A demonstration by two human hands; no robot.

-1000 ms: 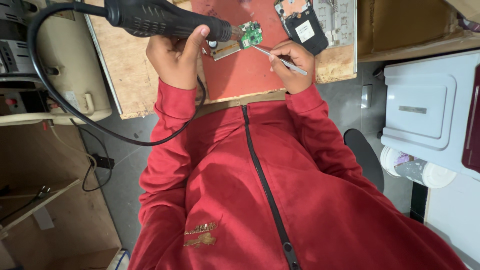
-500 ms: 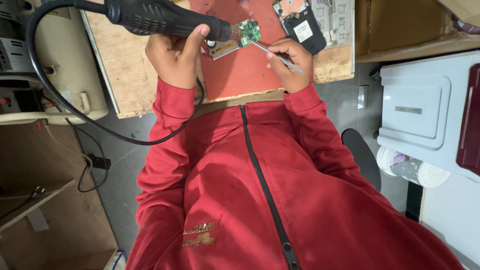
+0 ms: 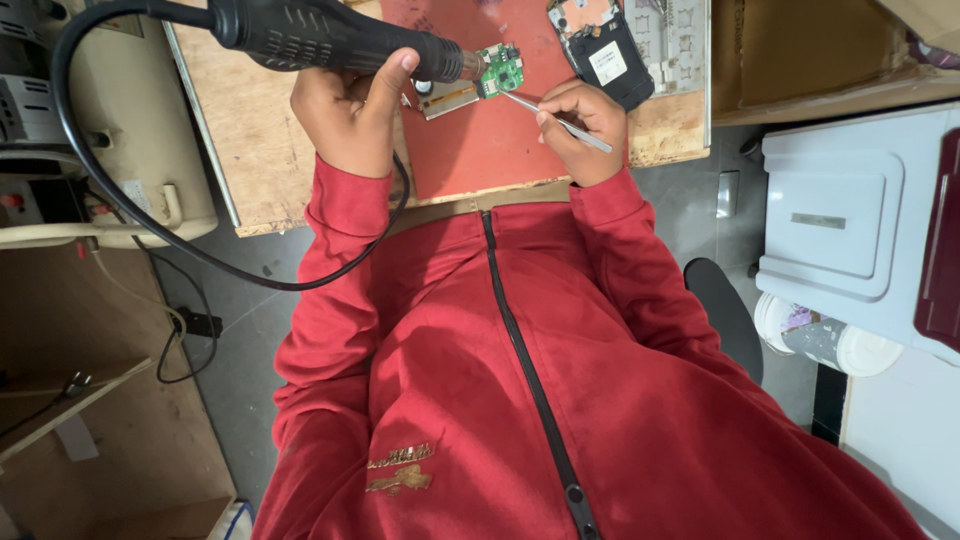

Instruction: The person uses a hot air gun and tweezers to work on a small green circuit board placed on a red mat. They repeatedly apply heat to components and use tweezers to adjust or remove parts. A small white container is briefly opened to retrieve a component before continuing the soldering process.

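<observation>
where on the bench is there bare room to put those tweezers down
The red mat is bare between the right hand and the left hand, toward the bench's near edge. The bare wood left of the left hand is also free. It is crowded at the far side, around the green circuit board, the hot-air tool and the opened phone.

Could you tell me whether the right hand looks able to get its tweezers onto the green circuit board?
Probably yes: the right hand holds the tweezers with their tip beside the green circuit board, nothing between.
</observation>
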